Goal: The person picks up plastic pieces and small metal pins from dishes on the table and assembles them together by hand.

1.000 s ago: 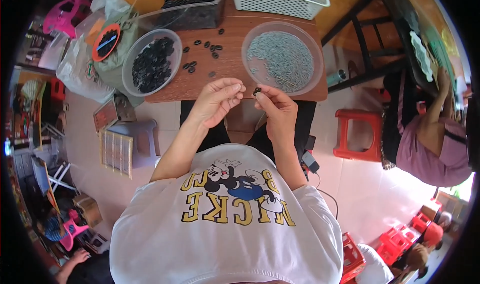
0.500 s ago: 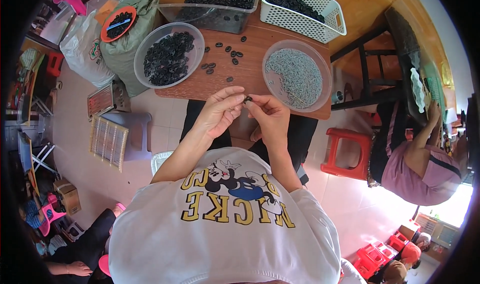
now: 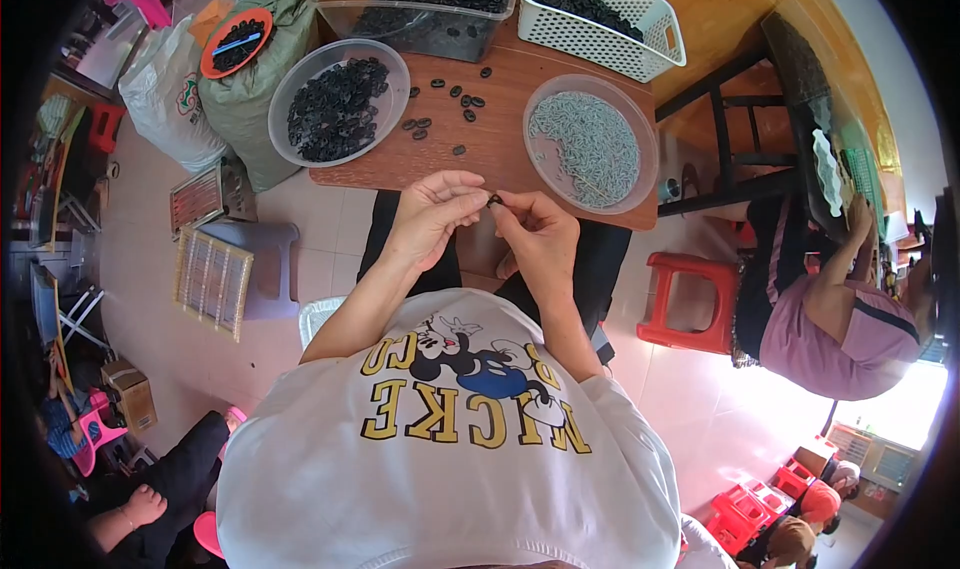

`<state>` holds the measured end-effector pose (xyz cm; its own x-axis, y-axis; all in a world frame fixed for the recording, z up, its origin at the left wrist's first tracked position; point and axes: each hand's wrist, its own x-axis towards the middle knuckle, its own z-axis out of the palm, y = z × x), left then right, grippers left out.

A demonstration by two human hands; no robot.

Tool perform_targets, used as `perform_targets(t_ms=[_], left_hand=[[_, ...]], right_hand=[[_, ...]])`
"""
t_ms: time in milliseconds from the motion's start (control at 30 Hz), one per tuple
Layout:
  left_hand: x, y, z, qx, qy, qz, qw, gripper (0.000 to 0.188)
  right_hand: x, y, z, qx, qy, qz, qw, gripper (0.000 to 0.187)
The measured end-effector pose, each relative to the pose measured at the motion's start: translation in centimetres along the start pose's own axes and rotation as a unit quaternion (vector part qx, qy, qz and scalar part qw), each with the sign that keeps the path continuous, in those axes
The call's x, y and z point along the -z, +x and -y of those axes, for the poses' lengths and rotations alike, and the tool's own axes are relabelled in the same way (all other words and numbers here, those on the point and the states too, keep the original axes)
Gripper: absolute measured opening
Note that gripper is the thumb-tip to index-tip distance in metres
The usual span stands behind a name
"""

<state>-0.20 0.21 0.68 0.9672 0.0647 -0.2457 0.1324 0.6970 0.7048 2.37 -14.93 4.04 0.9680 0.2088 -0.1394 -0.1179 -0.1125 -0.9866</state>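
Note:
Just past the table's near edge, a small black part (image 3: 494, 200) is pinched between the thumb and fingertips of my right hand (image 3: 541, 234). My left hand (image 3: 432, 219) is closed in a pinch, with its fingertips right at the part's left side. Whatever it grips there is too small to make out. Beyond my hands, several loose black oval parts (image 3: 469, 116) lie on the brown table (image 3: 490, 159). To their left stands a round clear tub (image 3: 395, 119) of black pieces. A second round tub (image 3: 648, 174) on the right holds many small silvery pins or screws (image 3: 590, 149).
At the table's back are a clear bin (image 3: 415, 29) and a white perforated basket (image 3: 655, 64), both with black parts. An orange plate (image 3: 208, 61) rests on sacks (image 3: 235, 134) at the left. A red stool (image 3: 690, 304) and a seated co-worker (image 3: 835, 339) are at the right.
My hands stay together at the small black part, with only slight finger movement; the left fingers have straightened a little. At the lower left, another person's hand has shifted upward.

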Motion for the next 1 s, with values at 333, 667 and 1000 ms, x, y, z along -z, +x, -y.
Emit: perform_targets(t_ms=[333,667,1000], left_hand=[[1.7,-0.6,0.6,0.025,0.089,0.023,0.995,0.027],[1.7,0.6,1.3,0.023,0.063,-0.061,0.996,0.030],[2.0,1.3,1.6,0.065,0.082,-0.024,0.994,0.035]], right_hand=[[0.0,-0.1,-1.5,-0.018,0.010,0.048,0.999,0.014],[-0.7,0.8,-2.7,0.138,-0.110,-0.006,0.984,0.012],[0.1,1.5,-3.8,-0.072,-0.013,0.032,0.997,0.015]])
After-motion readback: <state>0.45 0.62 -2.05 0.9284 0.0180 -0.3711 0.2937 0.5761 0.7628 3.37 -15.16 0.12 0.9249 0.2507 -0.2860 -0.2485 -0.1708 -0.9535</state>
